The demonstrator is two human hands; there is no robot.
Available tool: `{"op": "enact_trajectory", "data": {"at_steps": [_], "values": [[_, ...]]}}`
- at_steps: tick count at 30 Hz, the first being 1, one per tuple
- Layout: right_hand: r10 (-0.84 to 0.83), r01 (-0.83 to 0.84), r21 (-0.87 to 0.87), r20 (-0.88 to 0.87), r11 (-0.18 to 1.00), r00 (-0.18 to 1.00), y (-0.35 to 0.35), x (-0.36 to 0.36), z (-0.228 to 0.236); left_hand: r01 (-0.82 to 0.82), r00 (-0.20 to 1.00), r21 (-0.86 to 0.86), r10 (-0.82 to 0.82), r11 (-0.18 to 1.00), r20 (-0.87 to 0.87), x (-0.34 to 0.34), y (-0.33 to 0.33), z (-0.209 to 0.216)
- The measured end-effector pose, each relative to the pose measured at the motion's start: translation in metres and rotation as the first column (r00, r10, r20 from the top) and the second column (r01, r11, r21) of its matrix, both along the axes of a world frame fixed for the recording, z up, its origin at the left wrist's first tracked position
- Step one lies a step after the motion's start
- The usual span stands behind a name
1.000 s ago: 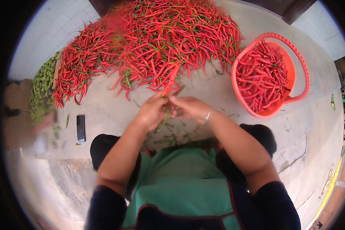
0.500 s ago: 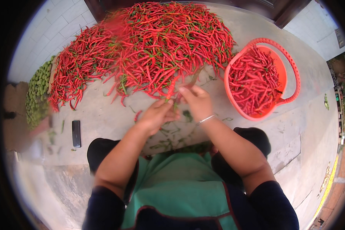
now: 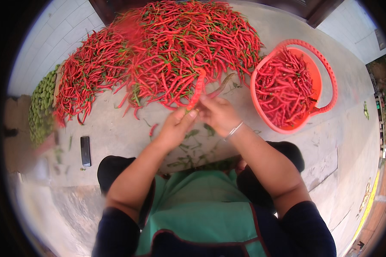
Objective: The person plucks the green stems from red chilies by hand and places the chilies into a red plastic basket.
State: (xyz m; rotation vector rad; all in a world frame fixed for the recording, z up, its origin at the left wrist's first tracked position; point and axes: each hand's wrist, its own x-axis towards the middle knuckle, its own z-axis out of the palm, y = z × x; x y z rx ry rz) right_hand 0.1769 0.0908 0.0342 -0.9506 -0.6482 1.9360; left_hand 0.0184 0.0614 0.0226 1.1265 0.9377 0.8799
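Note:
My left hand point(image 3: 176, 128) is closed on a long red chili pepper point(image 3: 199, 85), its stem end between thumb and fingers and its body pointing away toward the heap. Right beside it, the closed fingers of my right hand point(image 3: 220, 115) meet the stem end of that pepper. A darker, brownish-red chili point(image 3: 222, 85) sticks out from my right hand, its pale tip toward the far right. Beyond both hands spreads a large heap of red chilies point(image 3: 188, 38) with green stems. An orange-red basket point(image 3: 317, 79) holding many red chilies stands to the right.
Green stem scraps point(image 3: 188, 150) litter the concrete floor between my knees. A broken red chili piece point(image 3: 153, 129) lies left of my hands. Farther left are a black phone point(image 3: 85, 150) and a pile of green produce point(image 3: 43, 103). A dark door frame point(image 3: 283, 10) borders the far side.
My hands have come closer together. The red chili in my left hand now shows more of its length, and the brownish one reaches out more clearly from my right.

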Motion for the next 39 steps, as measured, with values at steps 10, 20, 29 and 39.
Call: {"op": "enact_trajectory", "data": {"at_steps": [10, 20, 29, 39], "values": [[0.201, -0.251, 0.125, 0.316, 0.960, 0.927, -0.004, 0.011, 0.024, 0.129, 0.961, -0.079, -0.145, 0.988, -0.236, -0.008, -0.004, -0.001], [0.326, -0.391, 0.110, 0.374, 0.914, 0.868, -0.006, 0.012, 0.008, 0.321, 0.769, 0.362, -0.017, 0.875, -0.639, -0.004, -0.017, 0.014], [0.264, -0.346, 0.065, 0.520, 0.936, 0.812, 0.002, 0.007, 0.005, 0.505, 0.593, 0.389, 0.018, 0.771, -0.805, -0.035, -0.024, -0.064], [0.293, -0.355, 0.047, 0.468, 0.934, 0.834, -0.007, -0.015, -0.006, -0.112, 0.095, -0.046, -0.035, 0.993, -0.995, -0.122, -0.007, -0.151]]}}
